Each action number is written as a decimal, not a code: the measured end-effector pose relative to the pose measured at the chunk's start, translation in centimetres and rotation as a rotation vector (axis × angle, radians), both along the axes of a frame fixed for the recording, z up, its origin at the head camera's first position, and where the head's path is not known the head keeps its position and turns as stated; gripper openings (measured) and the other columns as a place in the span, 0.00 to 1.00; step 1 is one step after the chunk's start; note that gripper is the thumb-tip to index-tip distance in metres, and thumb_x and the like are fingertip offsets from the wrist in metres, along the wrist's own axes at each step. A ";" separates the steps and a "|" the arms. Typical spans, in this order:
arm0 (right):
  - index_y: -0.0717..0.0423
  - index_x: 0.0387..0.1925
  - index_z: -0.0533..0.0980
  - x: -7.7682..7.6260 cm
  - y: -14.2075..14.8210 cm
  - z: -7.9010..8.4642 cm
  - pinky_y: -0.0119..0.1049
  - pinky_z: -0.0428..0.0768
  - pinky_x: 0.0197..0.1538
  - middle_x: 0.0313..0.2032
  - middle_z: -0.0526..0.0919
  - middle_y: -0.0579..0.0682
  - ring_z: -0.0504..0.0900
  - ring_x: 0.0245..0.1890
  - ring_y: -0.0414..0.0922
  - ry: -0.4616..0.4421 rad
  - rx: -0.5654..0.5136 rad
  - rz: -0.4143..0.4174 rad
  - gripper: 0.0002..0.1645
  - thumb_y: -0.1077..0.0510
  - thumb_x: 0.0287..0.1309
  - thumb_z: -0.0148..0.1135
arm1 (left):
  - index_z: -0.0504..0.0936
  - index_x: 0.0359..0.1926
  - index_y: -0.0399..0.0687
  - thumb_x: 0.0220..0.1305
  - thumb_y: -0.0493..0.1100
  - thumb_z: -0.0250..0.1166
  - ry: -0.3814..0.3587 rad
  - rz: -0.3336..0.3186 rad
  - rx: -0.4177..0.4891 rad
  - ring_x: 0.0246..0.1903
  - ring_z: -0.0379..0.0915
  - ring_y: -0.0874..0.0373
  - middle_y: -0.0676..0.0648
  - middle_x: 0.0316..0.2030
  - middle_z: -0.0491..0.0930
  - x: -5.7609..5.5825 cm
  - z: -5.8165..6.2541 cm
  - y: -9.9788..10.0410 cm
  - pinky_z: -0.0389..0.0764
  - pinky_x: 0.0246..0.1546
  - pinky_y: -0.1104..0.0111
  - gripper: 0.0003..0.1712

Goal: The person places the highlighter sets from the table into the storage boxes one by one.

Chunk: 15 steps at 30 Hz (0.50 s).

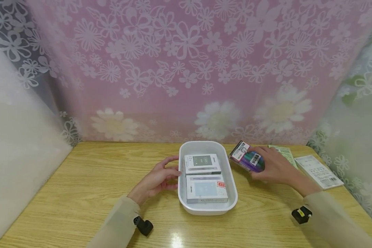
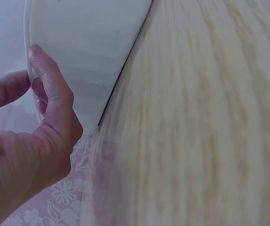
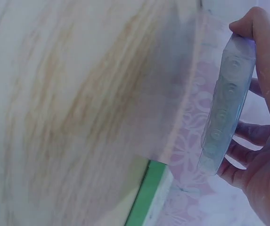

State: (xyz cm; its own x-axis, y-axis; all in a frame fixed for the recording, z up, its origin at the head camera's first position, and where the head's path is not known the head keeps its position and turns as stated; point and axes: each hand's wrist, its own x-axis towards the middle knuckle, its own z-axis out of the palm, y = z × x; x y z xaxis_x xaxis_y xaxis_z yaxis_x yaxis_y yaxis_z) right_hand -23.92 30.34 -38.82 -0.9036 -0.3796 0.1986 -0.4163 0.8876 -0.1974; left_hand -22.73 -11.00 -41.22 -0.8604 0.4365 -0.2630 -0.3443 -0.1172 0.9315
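Observation:
On the table stands a white plastic tub (image 1: 207, 206) holding two flat cardboard boxes, a grey-and-white box (image 1: 202, 163) behind a pale blue-and-white box (image 1: 206, 188) with a red sticker. My left hand (image 1: 159, 177) holds the tub's left rim; its bent fingers (image 2: 54, 89) lie against the outer wall in the left wrist view. To the tub's right, my right hand (image 1: 274, 167) grips a clear plastic pack (image 1: 246, 156) with a white label and purple and green contents. A row of round ends shows through the pack (image 3: 224, 103) in the right wrist view, above the table.
Beyond my right hand lie a green printed packet (image 1: 285, 155) and a white printed packet (image 1: 319, 172) with a barcode. A flower-patterned curtain (image 1: 186, 69) hangs along the wooden table's (image 1: 90, 193) back edge, with more sheeting at both sides.

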 end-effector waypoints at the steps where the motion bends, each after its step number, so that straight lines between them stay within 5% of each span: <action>1: 0.49 0.65 0.72 0.1 0.0 0.1 0.48 0.77 0.40 0.59 0.78 0.63 0.77 0.46 0.56 0.016 -0.007 0.005 0.48 0.41 0.43 0.79 | 0.58 0.77 0.52 0.66 0.32 0.62 0.001 -0.001 0.002 0.43 0.83 0.58 0.36 0.63 0.77 0.0 0.0 0.0 0.87 0.33 0.67 0.41; 15: 0.48 0.63 0.73 1.8 -1.0 1.3 0.50 0.77 0.41 0.57 0.79 0.56 0.75 0.45 0.53 0.185 -0.019 0.099 0.47 0.45 0.38 0.82 | 0.58 0.77 0.53 0.67 0.33 0.62 0.004 -0.003 0.008 0.43 0.83 0.58 0.37 0.62 0.78 0.0 0.1 0.0 0.87 0.32 0.67 0.41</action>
State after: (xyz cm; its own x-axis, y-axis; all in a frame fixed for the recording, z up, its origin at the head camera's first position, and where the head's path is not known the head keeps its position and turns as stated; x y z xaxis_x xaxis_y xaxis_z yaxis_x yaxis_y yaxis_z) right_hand -22.14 29.32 -37.52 -0.8094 -0.4593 0.3659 -0.5319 0.8374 -0.1256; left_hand -22.72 -11.02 -41.13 -0.8600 0.4414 -0.2560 -0.3409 -0.1238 0.9319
